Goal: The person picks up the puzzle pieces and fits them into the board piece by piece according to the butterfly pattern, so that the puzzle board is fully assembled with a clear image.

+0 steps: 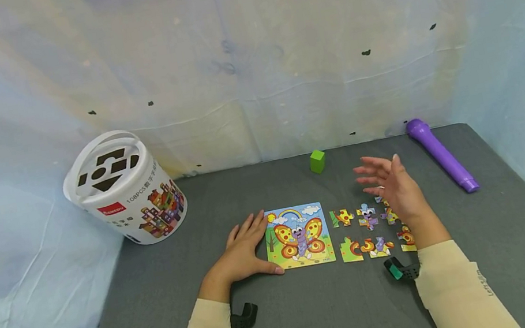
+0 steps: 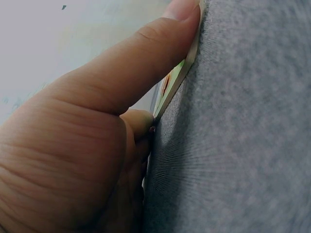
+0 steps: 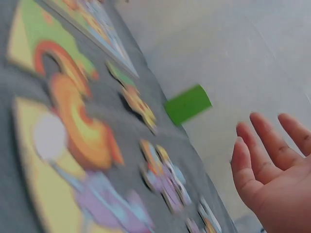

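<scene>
A square butterfly picture board (image 1: 300,239) lies flat on the grey table. My left hand (image 1: 246,249) rests on its left side, fingers straight and thumb along the near left corner; the left wrist view shows the thumb (image 2: 141,53) on the board's edge. To the right of the board lie several loose jigsaw pieces, among them a yellow wing piece (image 1: 343,218), a purple face piece (image 1: 367,217) and a green corner piece (image 1: 350,250). Above the rightmost pieces my right hand (image 1: 395,187) hovers with relaxed fingers, holding nothing, and hides part of them.
Behind the pieces stands a green block (image 1: 317,161). A purple toy microphone (image 1: 442,155) lies at the right. At the back left is a white bucket (image 1: 143,202) with a shape-hole lid. Patterned cloth (image 1: 277,67) hangs behind the table.
</scene>
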`<action>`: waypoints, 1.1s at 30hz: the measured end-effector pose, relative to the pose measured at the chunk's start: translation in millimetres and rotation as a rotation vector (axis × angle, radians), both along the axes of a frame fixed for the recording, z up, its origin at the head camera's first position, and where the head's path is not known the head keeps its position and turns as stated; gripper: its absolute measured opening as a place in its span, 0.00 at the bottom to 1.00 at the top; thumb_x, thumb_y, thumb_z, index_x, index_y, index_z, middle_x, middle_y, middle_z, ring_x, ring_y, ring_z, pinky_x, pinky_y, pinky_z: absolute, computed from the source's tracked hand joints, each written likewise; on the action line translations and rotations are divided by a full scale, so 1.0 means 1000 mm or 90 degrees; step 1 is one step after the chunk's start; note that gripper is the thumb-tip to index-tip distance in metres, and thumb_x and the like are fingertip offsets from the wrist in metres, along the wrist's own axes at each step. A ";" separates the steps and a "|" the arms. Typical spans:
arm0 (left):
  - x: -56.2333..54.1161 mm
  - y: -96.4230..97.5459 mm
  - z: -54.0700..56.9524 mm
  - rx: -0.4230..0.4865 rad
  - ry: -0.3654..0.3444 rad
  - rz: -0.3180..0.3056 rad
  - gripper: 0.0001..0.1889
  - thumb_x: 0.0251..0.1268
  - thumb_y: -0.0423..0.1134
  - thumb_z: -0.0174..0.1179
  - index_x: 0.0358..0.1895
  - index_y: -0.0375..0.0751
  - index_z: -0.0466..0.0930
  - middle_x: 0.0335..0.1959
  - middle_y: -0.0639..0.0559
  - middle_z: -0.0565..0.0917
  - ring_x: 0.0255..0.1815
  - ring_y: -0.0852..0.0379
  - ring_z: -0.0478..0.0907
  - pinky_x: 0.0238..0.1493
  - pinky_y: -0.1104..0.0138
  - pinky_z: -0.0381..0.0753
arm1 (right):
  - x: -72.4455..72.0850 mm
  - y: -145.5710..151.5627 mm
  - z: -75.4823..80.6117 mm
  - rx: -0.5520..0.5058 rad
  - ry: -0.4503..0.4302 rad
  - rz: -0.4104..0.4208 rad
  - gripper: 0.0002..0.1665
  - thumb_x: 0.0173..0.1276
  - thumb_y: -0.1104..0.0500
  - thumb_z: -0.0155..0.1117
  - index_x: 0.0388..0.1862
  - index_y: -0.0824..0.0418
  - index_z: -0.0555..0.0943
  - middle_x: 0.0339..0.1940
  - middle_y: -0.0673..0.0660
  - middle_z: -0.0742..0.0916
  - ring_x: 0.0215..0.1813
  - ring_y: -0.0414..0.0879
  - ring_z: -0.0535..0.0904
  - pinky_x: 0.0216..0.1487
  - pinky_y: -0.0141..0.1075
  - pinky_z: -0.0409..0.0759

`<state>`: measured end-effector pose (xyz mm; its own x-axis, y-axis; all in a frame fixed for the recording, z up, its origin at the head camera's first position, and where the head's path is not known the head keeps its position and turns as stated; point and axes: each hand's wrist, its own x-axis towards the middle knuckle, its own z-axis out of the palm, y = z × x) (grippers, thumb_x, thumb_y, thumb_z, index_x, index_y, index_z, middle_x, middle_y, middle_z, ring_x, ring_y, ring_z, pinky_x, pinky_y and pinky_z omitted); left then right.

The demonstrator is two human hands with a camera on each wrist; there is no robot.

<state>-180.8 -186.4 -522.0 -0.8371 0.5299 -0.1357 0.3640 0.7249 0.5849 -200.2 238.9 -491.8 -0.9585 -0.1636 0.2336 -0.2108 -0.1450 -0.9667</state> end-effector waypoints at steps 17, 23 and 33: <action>0.000 0.000 -0.001 -0.004 0.002 0.002 0.72 0.51 0.71 0.81 0.91 0.49 0.44 0.91 0.58 0.41 0.90 0.54 0.31 0.83 0.44 0.29 | 0.002 0.053 -0.025 0.093 -0.038 -0.125 0.37 0.93 0.39 0.38 0.82 0.63 0.70 0.64 0.56 0.84 0.63 0.50 0.80 0.58 0.33 0.78; 0.001 0.002 0.002 -0.003 -0.001 0.005 0.71 0.51 0.70 0.81 0.91 0.47 0.45 0.91 0.57 0.42 0.90 0.53 0.32 0.83 0.44 0.29 | 0.001 0.057 -0.028 0.345 -0.066 -0.115 0.40 0.88 0.48 0.61 0.86 0.69 0.64 0.72 0.69 0.80 0.66 0.50 0.78 0.61 0.32 0.76; 0.001 0.001 0.001 -0.001 -0.001 0.006 0.71 0.51 0.71 0.81 0.91 0.48 0.46 0.91 0.56 0.43 0.90 0.52 0.33 0.83 0.43 0.29 | -0.001 0.051 -0.021 0.559 -0.094 -0.076 0.31 0.79 0.54 0.74 0.73 0.69 0.78 0.68 0.70 0.72 0.60 0.65 0.72 0.57 0.60 0.71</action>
